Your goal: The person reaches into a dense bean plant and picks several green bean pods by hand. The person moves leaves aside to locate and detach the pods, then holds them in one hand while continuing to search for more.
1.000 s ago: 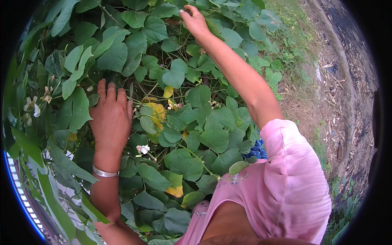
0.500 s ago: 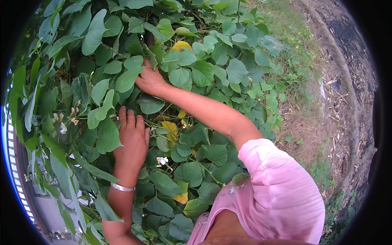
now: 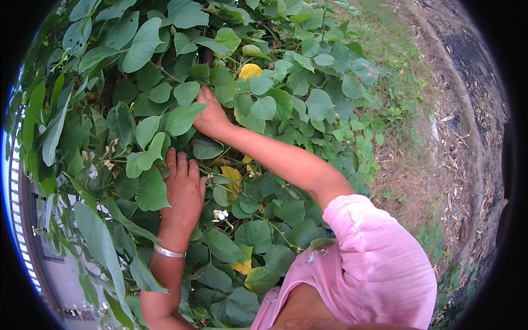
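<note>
Right hand (image 3: 213,116) hemmed in by vine leaves (image 3: 184,117), grip not determinable, left hand (image 3: 184,191) flattened below, narrowly spread, leaves bordered rightward by open grass (image 3: 406,165), littered soil (image 3: 465,137), lower left by pale wall (image 3: 61,272).

Pretty tight in there tbh: leaves (image 3: 223,82) crowd the right hand (image 3: 213,116) and cover some of its fingertips, and a big leaf (image 3: 152,190) hangs just beside the left hand (image 3: 184,190), blocking that side. The right forearm (image 3: 275,153) slants across ahead of it. Roomiest way through is over the dry grass (image 3: 400,165), right side.
</note>
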`<state>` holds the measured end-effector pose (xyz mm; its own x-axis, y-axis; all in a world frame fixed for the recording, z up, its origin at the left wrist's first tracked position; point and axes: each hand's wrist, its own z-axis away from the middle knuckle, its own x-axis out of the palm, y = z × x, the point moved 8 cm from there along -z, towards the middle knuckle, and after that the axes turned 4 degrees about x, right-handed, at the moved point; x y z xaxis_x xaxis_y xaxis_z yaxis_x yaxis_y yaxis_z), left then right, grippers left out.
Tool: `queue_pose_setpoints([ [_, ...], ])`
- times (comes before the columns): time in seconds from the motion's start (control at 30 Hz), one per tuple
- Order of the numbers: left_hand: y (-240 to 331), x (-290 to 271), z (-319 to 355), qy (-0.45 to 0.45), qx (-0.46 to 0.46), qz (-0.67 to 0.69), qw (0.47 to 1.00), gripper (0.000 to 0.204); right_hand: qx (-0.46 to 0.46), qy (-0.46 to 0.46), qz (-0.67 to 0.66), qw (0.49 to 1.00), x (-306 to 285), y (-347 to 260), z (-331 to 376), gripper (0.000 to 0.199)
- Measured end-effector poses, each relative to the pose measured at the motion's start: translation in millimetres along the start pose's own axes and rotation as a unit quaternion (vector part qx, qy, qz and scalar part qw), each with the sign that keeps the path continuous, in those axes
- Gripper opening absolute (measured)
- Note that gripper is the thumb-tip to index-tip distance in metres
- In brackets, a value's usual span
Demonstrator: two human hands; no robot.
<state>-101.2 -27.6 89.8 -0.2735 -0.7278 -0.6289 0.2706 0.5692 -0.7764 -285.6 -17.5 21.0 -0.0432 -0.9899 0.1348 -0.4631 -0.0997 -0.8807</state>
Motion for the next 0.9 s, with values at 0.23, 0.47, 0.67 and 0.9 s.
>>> queue_pose_setpoints([
  [0.23, 0, 3, 2, -0.018, -0.009, 0.015, 1.000, 0.040, 0.067, -0.079, -0.057, 0.993, 25, -15, 21, 0.070],
  [0.47, -3, 9, 1, -0.013, -0.012, 0.026, 1.000, 0.040, 0.090, -0.100, -0.041, 0.990, 14, -26, 22, 0.071],
  [0.67, -7, 9, -7, 0.004, -0.008, 0.072, 0.997, 0.040, -0.002, -0.056, -0.015, 0.998, 30, 1, 10, 0.067],
  [0.9, -7, 19, -2, 0.001, -0.018, 0.085, 0.996, 0.044, -0.038, -0.065, 0.003, 0.997, 10, 8, 11, 0.064],
])
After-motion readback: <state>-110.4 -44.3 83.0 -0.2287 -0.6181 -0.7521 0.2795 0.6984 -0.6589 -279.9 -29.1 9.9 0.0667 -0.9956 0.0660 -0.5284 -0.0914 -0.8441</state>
